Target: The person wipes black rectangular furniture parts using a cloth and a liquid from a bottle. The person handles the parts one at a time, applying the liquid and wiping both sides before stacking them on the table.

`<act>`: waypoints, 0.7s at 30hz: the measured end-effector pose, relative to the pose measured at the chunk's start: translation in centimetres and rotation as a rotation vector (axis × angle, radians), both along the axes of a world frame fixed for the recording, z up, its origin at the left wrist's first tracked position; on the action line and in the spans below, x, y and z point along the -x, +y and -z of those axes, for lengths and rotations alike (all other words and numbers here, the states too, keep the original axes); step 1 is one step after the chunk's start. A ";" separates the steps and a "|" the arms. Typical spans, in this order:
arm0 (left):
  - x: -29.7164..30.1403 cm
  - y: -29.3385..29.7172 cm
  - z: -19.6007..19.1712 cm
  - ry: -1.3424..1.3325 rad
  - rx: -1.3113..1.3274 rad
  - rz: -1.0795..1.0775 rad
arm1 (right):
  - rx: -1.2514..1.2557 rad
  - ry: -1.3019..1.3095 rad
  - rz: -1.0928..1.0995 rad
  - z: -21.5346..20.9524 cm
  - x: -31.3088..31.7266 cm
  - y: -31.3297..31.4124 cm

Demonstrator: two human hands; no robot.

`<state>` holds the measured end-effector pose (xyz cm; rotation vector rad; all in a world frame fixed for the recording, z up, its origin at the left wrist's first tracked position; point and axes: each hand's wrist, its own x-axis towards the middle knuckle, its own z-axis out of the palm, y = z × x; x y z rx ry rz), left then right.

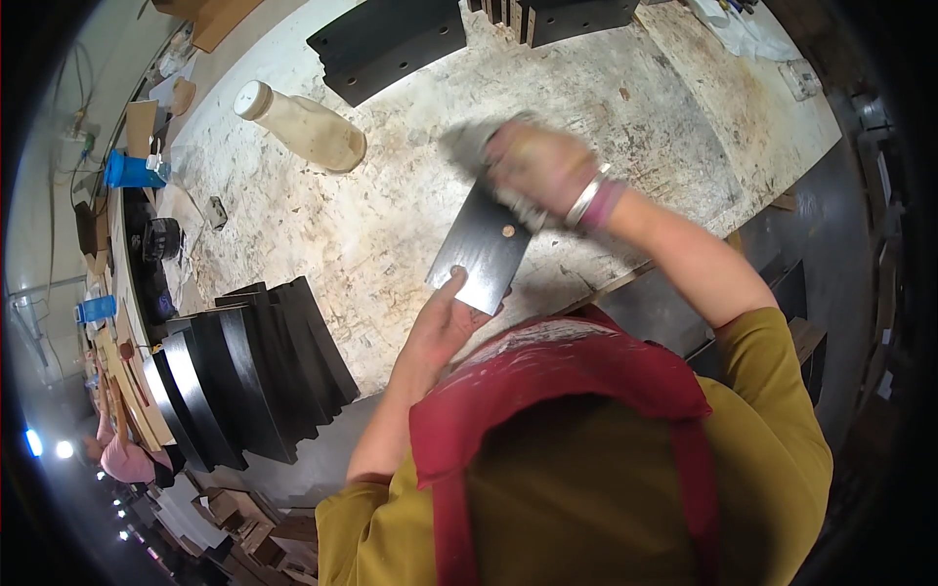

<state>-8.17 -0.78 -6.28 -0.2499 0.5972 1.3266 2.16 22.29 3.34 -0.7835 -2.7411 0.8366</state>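
Where the room bends away at far left: a co-worker in a pink top point(127, 461), small in view, close to some bright round lights point(64, 449).
Blue tub: a small open tub point(132, 171) at the far left edge of the workbench point(645, 107), whose whitish top is stained and scuffed all over.
Dark boards: a row of curved, near-black boards point(244, 361), standing on edge side by side at the bench's lower left, two of them catching the light.
Bottle: a white-capped bottle point(308, 127) with cloudy beige sides; I cannot tell whether it stands or lies.
Flat board: a wide black board point(391, 49) with small holes, at the top of the bench, with more black pieces point(576, 18) just right of it.
Left hand: bare, this hand point(445, 317) is clamped on the near end of a dark grey plate point(479, 254), thumb on top.
Plate: slanted at the middle of the view, over the near part of the bench, shiny at its near end, with one small round hole near its right edge.
Right hand: blurred, in what looks like a pale pinkish glove, this hand point(547, 166) is curled around a grey cloth point(467, 145) at the plate's far end; the exact grip is unclear.
Clothes: a red apron point(576, 381) smudged with white, over a mustard shirt point(772, 391).
Plastic bag: clear and crumpled, a bag point(752, 37) at the bench's upper right.
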 end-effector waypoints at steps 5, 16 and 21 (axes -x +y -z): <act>-0.4 1.0 0.7 0.173 0.190 -0.059 | -0.222 -0.146 0.122 6.6 1.7 3.5; -0.1 1.1 -0.6 0.276 0.207 -0.053 | -0.291 -0.131 -0.060 5.0 4.3 -0.3; -0.2 1.1 -0.1 0.250 0.175 -0.041 | -0.179 -0.163 0.106 5.8 3.9 2.9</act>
